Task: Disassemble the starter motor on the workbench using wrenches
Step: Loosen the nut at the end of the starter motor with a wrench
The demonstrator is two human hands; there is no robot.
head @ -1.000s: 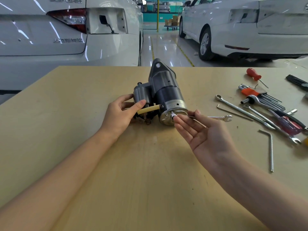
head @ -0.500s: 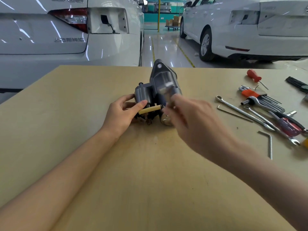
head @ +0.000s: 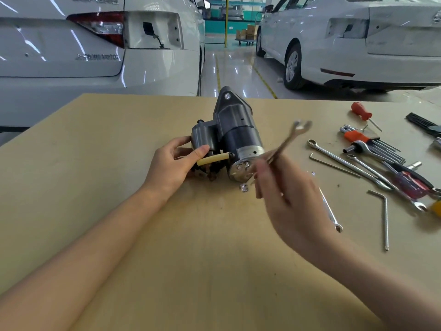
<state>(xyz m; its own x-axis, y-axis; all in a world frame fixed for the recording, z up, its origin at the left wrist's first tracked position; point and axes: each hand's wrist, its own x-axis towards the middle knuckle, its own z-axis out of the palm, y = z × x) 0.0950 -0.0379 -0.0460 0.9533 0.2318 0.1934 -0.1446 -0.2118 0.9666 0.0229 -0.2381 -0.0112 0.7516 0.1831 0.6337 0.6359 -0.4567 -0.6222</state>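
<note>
The dark grey starter motor point(head: 238, 134) lies on the wooden workbench point(head: 119, 187), its silver end cap point(head: 241, 169) facing me. My left hand point(head: 174, 163) grips the solenoid side, with the thumb by the yellow sleeved lead point(head: 214, 160). Just right of the end cap, my right hand point(head: 288, 197) is blurred and holds a small open-end wrench point(head: 290, 137) with its jaw pointing up and away, off the motor. A small nut point(head: 244, 187) lies on the bench below the end cap. Another slim wrench point(head: 330, 211) lies partly hidden under my right hand.
At the right lie loose tools: long combination wrenches point(head: 343, 161), an orange-holdered hex key set point(head: 372, 144), a red screwdriver point(head: 361, 112), a red-handled screwdriver point(head: 410, 185) and an L-shaped hex key point(head: 384, 216). Two white cars point(head: 95, 56) stand behind the bench.
My right hand went from palm-up at the end cap to swinging across the motor, and now holds the wrench raised. A nut now lies on the bench. My left hand stayed put.
</note>
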